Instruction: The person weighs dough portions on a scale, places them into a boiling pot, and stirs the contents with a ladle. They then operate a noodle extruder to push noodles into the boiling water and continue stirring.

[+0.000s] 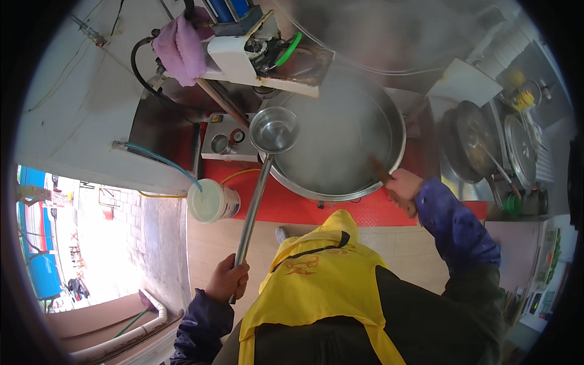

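Note:
My left hand (227,279) grips the long metal handle of a ladle (274,130). The ladle's round bowl is level with the left rim of a large steel pot (401,150). Steam rises from the pot and blurs the cloudy liquid (333,150) in it. With my right hand (405,185) I hold a brown wooden stick or paddle (381,169) over the pot's front right rim. Its far end fades into the steam, and I cannot tell how deep it reaches.
Above the pot juts a press-like machine (232,57) with a green handle and a pink towel (180,50). A white bucket (205,200) with a blue hose stands at the left. To the right are a wok (470,137) and a metal lid (520,150).

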A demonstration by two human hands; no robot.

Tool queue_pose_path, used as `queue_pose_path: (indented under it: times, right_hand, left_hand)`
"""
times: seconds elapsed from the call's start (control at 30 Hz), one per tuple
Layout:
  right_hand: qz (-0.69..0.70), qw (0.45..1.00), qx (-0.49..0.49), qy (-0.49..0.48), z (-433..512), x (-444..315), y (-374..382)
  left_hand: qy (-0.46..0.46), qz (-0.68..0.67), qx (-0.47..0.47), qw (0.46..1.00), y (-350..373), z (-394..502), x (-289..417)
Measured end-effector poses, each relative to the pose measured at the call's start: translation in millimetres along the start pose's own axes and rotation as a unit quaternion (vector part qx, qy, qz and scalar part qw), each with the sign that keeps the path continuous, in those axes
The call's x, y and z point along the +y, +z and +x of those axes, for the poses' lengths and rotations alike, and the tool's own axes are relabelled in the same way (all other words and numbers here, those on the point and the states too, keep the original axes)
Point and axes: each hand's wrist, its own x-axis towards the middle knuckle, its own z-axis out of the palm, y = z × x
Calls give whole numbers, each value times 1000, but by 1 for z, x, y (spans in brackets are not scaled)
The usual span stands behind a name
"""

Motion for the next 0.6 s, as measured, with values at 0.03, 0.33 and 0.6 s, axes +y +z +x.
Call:
queue_pose_path:
  times: [0.03, 0.33, 0.6]
  right_hand:
    - [-6, 999, -39, -4, 17, 3, -1]
    - [417, 908, -40, -31, 31, 40, 67]
    - [588, 799, -119, -38, -4, 59, 67]
  left_hand:
    - [4, 1, -4, 1000, 1, 1, 0]
    - [12, 7, -13, 1000, -5, 6, -3]
    - [15, 67, -17, 998, -7, 13, 8]
